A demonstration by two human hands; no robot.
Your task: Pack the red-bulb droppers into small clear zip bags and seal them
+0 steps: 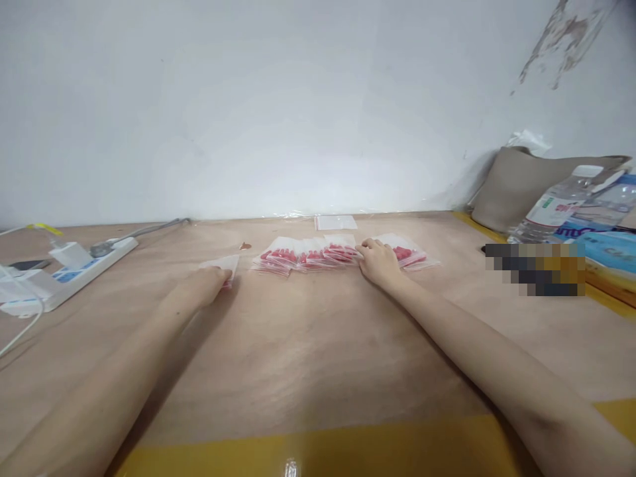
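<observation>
Overlapping small clear zip bags (pixel 314 257) with red pieces inside lie in a row across the middle of the wooden table. Left of this row, my left hand (pixel 211 283) is closed on another small zip bag (pixel 231 264), whose pale part sticks up past the fingers and shows some red below. My right hand (pixel 378 261) has its fingers bent together at the right end of the row, gripping the edge of a bag there. Further zip bags (pixel 405 253) with red pieces lie just beyond that hand. What exactly the red pieces are is too small to tell.
A flat white packet (pixel 336 222) lies by the wall. On the left is a power strip (pixel 92 275) with plugs and cables. At right stand a water bottle (pixel 552 205), a grey-brown bag (pixel 514 185) and blue packs (pixel 611 250). Yellow tape (pixel 238 460) edges the table.
</observation>
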